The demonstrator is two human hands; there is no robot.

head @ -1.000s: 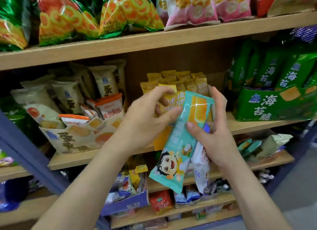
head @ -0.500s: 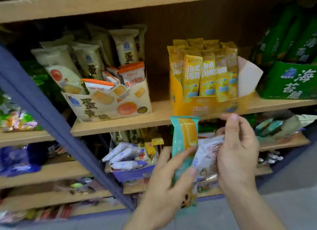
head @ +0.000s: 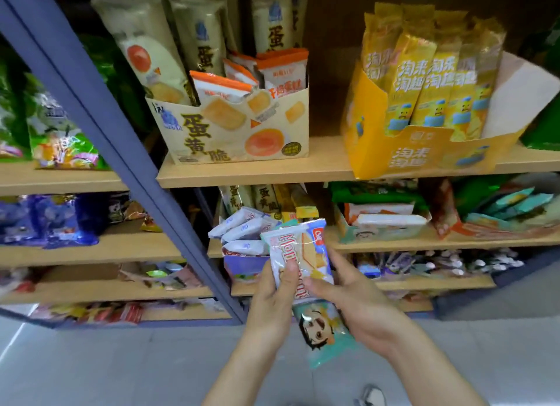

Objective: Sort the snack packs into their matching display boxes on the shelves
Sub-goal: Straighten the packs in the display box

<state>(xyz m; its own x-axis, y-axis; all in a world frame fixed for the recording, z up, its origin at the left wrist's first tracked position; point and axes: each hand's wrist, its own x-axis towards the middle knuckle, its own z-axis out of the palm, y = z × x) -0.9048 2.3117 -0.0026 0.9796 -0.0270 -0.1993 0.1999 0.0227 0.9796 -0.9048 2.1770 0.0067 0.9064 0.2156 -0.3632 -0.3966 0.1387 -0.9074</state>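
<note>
While both hands meet in the lower centre of the frame, the left hand (head: 272, 299) grips a white snack pack (head: 298, 251) with red lettering, its thumb pressed flat on the front of the wrapper and its fingers curled out of sight behind. The right hand (head: 360, 305) holds the same pack from the other side, thumb laid across the lower front and fingers running up the right edge, so neither hand is spread wide. Behind the white pack lies a teal snack pack (head: 322, 336) printed with a cartoon face; its lower end sticks out below, between the two wrists, and which hand bears it cannot be told. Just beyond the left fingertips stands a purple display box (head: 242, 267) holding small white packs (head: 242, 226) that lean to the left. On the wooden shelf (head: 318, 169) above, in the upper middle of the frame, a cream display box (head: 212, 138) holds pale packs and orange-topped ones, and to its right a yellow display box (head: 372, 151) holds upright yellow packs. A blue post (head: 100, 108) slants down from the upper left
</note>
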